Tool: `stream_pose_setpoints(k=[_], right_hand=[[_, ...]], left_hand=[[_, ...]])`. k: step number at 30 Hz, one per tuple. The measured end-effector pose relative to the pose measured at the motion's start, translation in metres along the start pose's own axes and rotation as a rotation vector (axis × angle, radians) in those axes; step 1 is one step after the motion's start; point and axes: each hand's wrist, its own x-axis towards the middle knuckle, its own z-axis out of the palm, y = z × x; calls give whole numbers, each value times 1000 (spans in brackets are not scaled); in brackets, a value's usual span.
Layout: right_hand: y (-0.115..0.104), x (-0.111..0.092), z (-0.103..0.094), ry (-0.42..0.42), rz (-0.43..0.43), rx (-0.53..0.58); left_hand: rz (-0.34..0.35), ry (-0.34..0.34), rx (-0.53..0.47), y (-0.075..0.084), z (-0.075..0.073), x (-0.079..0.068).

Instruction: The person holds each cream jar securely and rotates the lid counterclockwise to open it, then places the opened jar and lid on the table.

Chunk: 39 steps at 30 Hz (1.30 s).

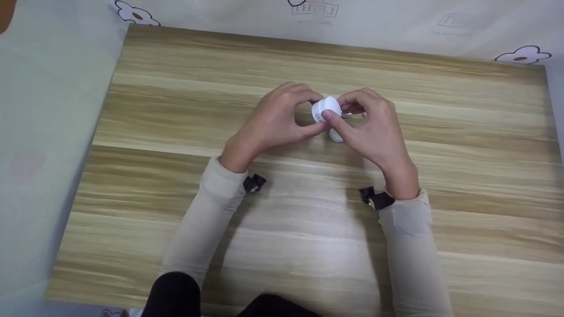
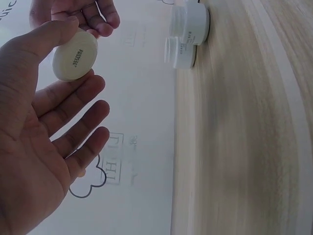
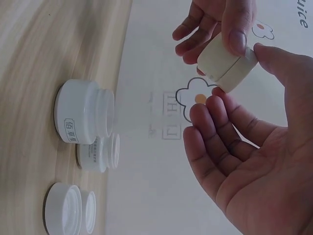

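Both hands hold a small white round jar with its lid on, raised over the table. My left hand pinches the jar's body between thumb and fingers. From the other side, my right hand grips the lid end, thumb along its edge. In the left wrist view, the jar's flat base faces the camera and carries small dark print. A seam between lid and body shows on the jar in the right wrist view, where the other fingers of the right hand spread loosely below it.
On the table stand a larger white jar and a smaller jar, both with narrower translucent necks. White round lids lie beside them. In the head view the hands mostly hide these. A printed white cloth borders the wood-grain table.
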Motion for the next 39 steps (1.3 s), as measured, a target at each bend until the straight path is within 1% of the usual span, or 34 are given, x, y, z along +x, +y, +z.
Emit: stream_pose_setpoints(k=[8,13,17,22,26,29,34,39], right_hand=[[1,0,-1,1,-39,14],[0,0,-1,23,-51,36],[1,0,0,30,-44,34],[0,0,0,37,-30,-1],[0,-1,1,44,7,-25],[0,-1,2,40,20,-35],[-1,-1,3,35,13,-25],[0,-1,5,16,0,-15]], left_hand=[[0,14,-2,0,1,-1],[33,36,-8,-1,3,0],[52,36,-3,-1,4,0],[35,33,21,-1,3,-1],[33,29,38,1,4,-1],[37,33,40,1,4,-2],[36,28,26,0,2,-1],[10,13,25,-1,1,-1]])
